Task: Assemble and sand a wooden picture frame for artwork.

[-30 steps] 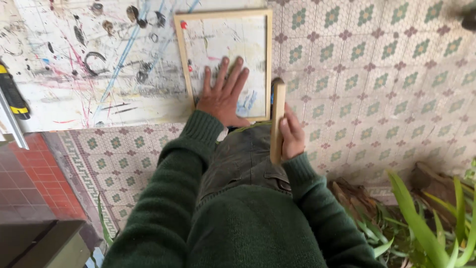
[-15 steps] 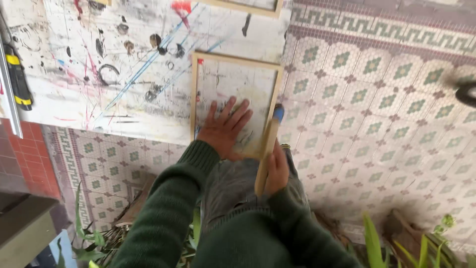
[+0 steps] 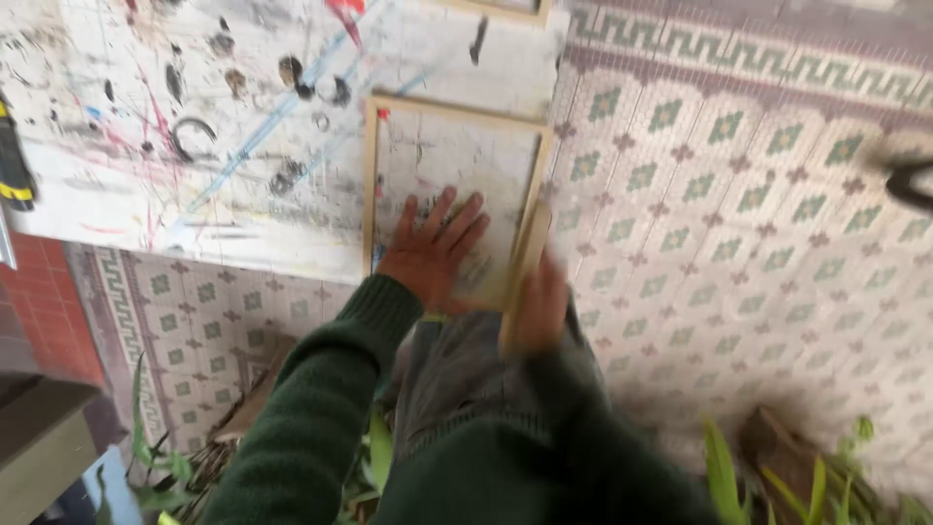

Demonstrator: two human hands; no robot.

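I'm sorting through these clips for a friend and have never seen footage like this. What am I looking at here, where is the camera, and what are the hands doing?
There is no machine here. The picture comes from a camera worn on a person's head, looking down past their green sleeves and grey trousers at their own two bare hands.

The left hand lies flat, fingers spread, on a panel in a thin wooden frame. The frame rests partly on a paint-stained white sheet and partly on a patterned tile floor.

The right hand is blurred. It grips a wooden stick against the frame's right edge.

Around the edges you see green plant leaves, red tiles at the left, and a black and yellow tool on the sheet's left edge.
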